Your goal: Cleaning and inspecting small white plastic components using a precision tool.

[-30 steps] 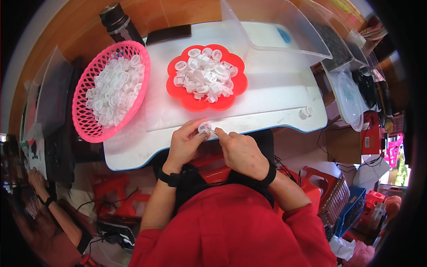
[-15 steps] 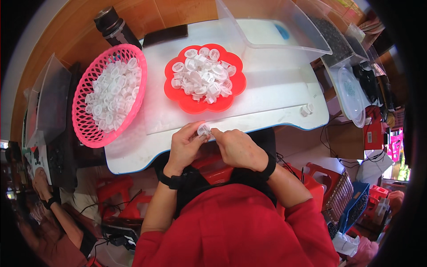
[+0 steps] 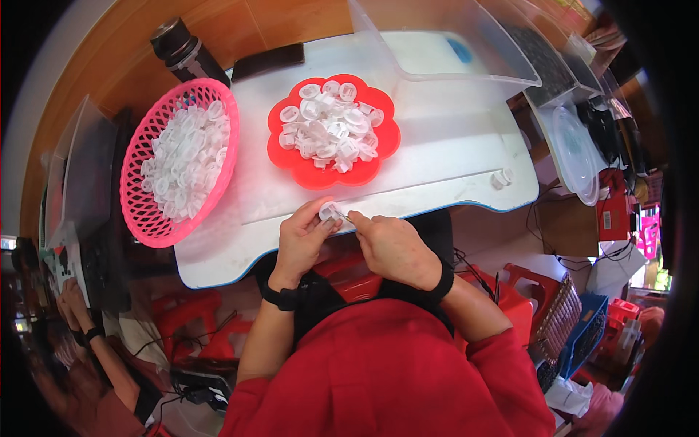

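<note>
At the table's near edge, my left hand (image 3: 301, 240) pinches a small round translucent white plastic part (image 3: 328, 212) between thumb and fingers. Close by on its right, my right hand (image 3: 397, 247) is closed on a thin pointed tool (image 3: 346, 217), whose tip reaches toward the part; most of it is hidden in the fingers. Beyond both hands sits a red flower-shaped tray (image 3: 376, 169) heaped with similar white parts (image 3: 335, 130). A pink lattice basket (image 3: 138, 218), full of the same parts, is tilted at the table's left side.
A clear plastic bin (image 3: 437, 77) stands at the far right of the white table (image 3: 437, 156). Two loose white parts (image 3: 502, 178) lie near its right corner. A black flask (image 3: 182, 51) and a dark flat case (image 3: 268, 61) are at the back. Another person's hands (image 3: 73, 302) show at left.
The plastic part in my left hand has turned slightly, and my right hand has drawn back a little, so the tool's tip shows. At left, the other person's hands have shifted.
</note>
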Action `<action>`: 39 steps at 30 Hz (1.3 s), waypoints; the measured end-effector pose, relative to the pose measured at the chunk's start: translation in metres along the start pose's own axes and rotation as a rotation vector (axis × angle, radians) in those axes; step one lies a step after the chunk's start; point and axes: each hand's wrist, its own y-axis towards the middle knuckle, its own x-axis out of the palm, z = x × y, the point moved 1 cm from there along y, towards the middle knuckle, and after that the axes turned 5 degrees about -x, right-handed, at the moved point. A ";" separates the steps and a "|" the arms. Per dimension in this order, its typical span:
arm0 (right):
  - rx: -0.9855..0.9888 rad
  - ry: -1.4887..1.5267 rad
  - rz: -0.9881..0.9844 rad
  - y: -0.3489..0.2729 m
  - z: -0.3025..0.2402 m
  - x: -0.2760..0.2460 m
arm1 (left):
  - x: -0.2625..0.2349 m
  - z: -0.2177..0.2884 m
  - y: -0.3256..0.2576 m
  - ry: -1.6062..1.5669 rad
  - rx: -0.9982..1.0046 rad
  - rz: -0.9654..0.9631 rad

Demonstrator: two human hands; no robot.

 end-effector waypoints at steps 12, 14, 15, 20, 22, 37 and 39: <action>-0.021 -0.093 -0.074 0.006 -0.001 0.000 | 0.004 -0.002 -0.002 0.082 0.069 -0.008; -0.021 -0.095 -0.080 0.007 -0.001 0.000 | 0.005 -0.001 -0.002 0.137 0.095 -0.004; -0.017 -0.095 -0.086 0.007 0.000 0.001 | 0.006 0.000 -0.001 0.194 0.118 -0.003; -0.019 -0.067 0.023 -0.004 0.004 0.003 | 0.005 -0.004 0.001 0.236 0.180 0.006; -0.020 -0.048 0.076 -0.008 0.000 0.002 | 0.005 -0.003 0.001 0.255 0.201 0.024; -0.088 -0.337 0.129 -0.014 -0.006 0.005 | 0.008 -0.003 0.000 0.517 0.363 0.065; -0.091 -0.351 0.124 -0.014 -0.006 0.004 | 0.008 -0.002 0.000 0.518 0.372 0.054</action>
